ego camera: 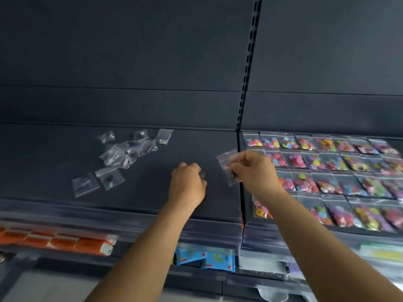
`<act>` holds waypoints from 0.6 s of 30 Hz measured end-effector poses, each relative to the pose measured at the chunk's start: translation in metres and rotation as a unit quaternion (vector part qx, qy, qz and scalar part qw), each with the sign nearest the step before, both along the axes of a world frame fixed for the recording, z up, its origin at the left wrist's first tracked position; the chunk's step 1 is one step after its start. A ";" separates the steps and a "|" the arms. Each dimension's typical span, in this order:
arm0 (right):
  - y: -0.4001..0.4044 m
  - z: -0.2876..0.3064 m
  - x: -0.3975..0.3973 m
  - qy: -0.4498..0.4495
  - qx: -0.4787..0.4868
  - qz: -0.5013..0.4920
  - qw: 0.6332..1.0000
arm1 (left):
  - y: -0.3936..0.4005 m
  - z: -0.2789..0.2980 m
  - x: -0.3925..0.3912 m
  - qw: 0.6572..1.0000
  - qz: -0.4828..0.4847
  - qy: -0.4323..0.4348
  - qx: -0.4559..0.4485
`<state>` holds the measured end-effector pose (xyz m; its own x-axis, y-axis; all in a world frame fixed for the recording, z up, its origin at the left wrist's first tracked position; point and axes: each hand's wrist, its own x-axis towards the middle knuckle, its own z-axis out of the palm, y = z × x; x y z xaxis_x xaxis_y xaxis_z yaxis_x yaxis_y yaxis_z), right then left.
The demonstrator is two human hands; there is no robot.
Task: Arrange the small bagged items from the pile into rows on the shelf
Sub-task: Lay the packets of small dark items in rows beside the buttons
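Mid-sort at a dark shelf [135, 199], with the placing step apparently in hand: right hand [254, 171] raised just above the shelf surface near the upright divider [241, 192], thumb and curled fingers [236, 168] pinching a small clear bag [227, 164] by its lower part, top edge of the bag tilted up and to the left, clear of the shelf. Left hand [188, 182] alongside, fingers curled tight over something small and dark at the tips, too blurred to name; whether a second bag is held there cannot be told. Well to the left, toward the back of the shelf, the loose pile [124, 153] of similar bags, a few strays lying nearer the front edge, none yet in any row on this section. To the right of the divider, neat rows of bagged coloured buttons [327, 168] already laid flat. Next move, by the look of it: lowering the pinched bag flat onto the bare shelf beside the divider, square to the neighbouring rows, then reaching back left for another from the pile.
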<state>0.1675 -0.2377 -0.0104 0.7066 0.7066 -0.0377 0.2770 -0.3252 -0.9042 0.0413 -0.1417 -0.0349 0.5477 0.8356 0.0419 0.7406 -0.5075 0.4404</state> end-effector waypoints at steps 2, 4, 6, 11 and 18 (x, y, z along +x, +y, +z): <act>0.001 -0.003 -0.003 0.005 -0.003 0.015 1.000 | -0.006 0.001 0.000 1.000 0.010 -0.017 0.012; 0.001 -0.006 -0.007 0.009 -0.010 0.033 0.999 | -0.011 -0.001 -0.002 0.999 0.020 0.008 0.040; 0.002 -0.009 -0.011 0.012 -0.012 0.043 0.999 | -0.015 -0.005 -0.006 0.997 0.037 0.036 0.064; 0.002 -0.013 -0.015 0.021 -0.017 0.048 0.999 | -0.012 -0.006 -0.011 0.996 0.032 0.017 0.083; -0.007 -0.007 -0.012 0.091 0.065 -0.019 0.994 | -0.017 0.016 0.011 0.912 0.054 -0.353 -0.203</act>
<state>0.1552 -0.2452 -0.0174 0.7228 0.6867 -0.0775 0.0954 -0.2103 -0.9730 0.0518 -0.1588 -0.0192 0.4185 0.9078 0.0269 0.2352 -0.1370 0.9622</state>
